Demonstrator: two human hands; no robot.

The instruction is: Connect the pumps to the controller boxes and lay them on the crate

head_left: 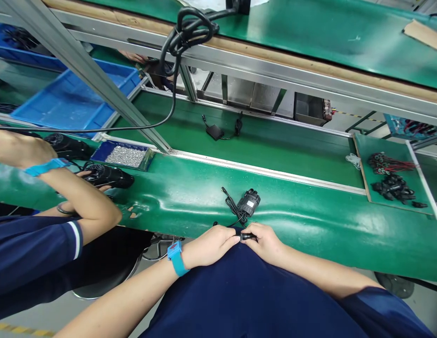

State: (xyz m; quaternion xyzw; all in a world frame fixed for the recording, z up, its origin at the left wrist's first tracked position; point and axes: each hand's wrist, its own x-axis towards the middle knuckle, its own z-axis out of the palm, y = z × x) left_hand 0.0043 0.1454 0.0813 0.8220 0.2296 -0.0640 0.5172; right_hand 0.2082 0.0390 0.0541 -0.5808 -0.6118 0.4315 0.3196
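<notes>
My left hand (213, 244) and my right hand (264, 240) meet at the near edge of the green bench (310, 225), fingers pinched together. Between them sits a small black connector (247, 236) on a thin black cable (233, 209). The cable runs up to a small black pump-like part (248, 203) lying on the bench just beyond my hands. A blue strap (176, 257) is on my left wrist.
A co-worker's arm (63, 188) at the left rests by a black device (109, 176). A blue tray of small silver screws (125, 156) lies behind it. A black adapter (214, 131) lies on the conveyor. A mat with black parts and red wires (393, 183) is at right. Blue bins (74, 101) stand far left.
</notes>
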